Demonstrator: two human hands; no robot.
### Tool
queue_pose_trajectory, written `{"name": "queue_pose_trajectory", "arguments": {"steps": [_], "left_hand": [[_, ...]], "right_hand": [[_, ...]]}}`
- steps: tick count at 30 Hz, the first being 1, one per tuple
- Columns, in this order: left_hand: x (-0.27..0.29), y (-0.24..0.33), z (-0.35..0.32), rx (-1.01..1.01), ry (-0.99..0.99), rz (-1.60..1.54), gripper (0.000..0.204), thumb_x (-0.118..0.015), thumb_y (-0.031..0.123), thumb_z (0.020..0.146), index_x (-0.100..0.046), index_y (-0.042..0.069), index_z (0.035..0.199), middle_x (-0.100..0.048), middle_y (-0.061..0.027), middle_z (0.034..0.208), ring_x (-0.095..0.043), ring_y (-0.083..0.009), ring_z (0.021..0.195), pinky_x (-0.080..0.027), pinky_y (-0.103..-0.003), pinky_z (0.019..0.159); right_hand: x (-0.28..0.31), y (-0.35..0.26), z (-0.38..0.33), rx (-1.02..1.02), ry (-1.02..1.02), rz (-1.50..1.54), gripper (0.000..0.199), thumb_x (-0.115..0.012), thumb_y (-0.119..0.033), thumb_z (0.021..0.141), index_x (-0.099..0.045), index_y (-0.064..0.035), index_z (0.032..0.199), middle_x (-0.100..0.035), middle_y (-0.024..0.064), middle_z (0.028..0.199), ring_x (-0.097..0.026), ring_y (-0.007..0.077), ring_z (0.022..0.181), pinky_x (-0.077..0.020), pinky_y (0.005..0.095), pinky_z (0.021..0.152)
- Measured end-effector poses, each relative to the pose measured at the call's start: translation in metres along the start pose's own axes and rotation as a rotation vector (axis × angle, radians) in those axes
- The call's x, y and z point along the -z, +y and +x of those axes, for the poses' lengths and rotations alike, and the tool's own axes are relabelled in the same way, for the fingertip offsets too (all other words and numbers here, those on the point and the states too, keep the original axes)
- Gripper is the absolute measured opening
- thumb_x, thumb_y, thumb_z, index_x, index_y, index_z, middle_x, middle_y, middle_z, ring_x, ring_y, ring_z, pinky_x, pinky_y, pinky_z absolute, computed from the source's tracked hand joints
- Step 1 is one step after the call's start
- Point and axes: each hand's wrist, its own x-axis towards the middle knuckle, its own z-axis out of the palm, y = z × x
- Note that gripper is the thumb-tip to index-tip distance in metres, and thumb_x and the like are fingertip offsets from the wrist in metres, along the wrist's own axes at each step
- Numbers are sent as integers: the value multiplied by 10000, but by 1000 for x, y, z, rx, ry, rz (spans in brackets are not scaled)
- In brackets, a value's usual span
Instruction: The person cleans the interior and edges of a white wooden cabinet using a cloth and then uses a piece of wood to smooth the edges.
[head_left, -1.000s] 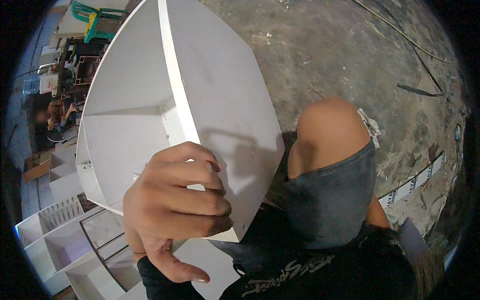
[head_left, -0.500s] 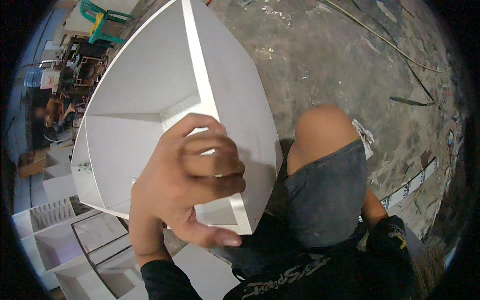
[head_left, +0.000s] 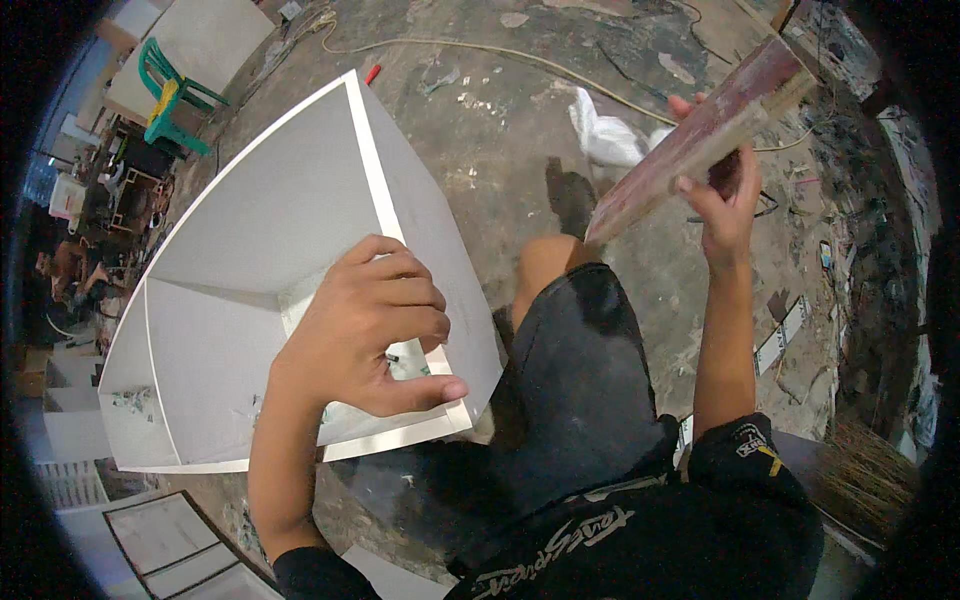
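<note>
A white open box-shaped cabinet (head_left: 425, 220) with inner partitions lies in front of me, left of my bent knee. My left hand (head_left: 375, 325) is at its near right edge, fingers curled over the rim and the thumb set apart from them. Part of the cabinet's inside is hidden behind this hand. Raised on the right, my right hand (head_left: 730, 205) grips a thick wooden plank (head_left: 690, 140) with a worn reddish face, held tilted above the floor. The thumb is on its near side, and some fingertips show past its far side.
A crumpled white plastic bag (head_left: 605, 135) lies on the stained concrete floor, near a long yellowish hose (head_left: 480, 46). A red-handled object (head_left: 373, 74) is beyond the cabinet. Far left stand a green plastic chair (head_left: 165, 95) and clutter. A broom (head_left: 865, 480) is at the right.
My right hand has come into view at the right, holding the wooden plank. My view has shifted, showing more floor. My left hand stays at the cabinet's edge.
</note>
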Motion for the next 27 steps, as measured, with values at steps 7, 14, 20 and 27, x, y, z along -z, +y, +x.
{"name": "queue_pose_trajectory", "arguments": {"steps": [7, 14, 20, 27], "left_hand": [[-9, 14, 13, -71, -46, -217, 308, -731, 351, 632, -590, 84, 570, -578, -19, 619, -521, -238, 635, -390, -341, 672], [-13, -2, 6, -44, 17, -276, 304, -711, 371, 681, -633, 80, 636, -590, -27, 630, -542, -250, 676, -394, -362, 686], [-17, -56, -11, 121, 373, -1, 361, -500, 387, 893, -657, 64, 856, -644, -108, 934, -569, -301, 954, -381, -408, 913], [-46, -100, -38, 663, 569, -514, 663, -277, 441, 1001, -199, -38, 1453, -183, -200, 1529, -126, -307, 1432, -142, -377, 1151]], "right_hand": [[-36, -25, -28, -304, -169, 690, 758, -496, -351, 722, -380, 49, 1355, -512, 236, 1297, -572, 290, 1062, -458, 386, 923], [-73, -47, -52, -628, -189, 1145, 743, -415, -447, 857, -284, 19, 1421, -394, 277, 1386, -549, 290, 1081, -488, 387, 896], [-126, -46, -123, -511, -402, 357, 627, -388, -338, 986, -168, -3, 1468, -307, 196, 1457, -400, 271, 1221, -297, 394, 1057], [-161, -52, -123, -141, -505, 83, 711, -355, -407, 986, -40, -19, 1492, -141, 194, 1523, -236, 363, 1307, -125, 452, 1108]]}}
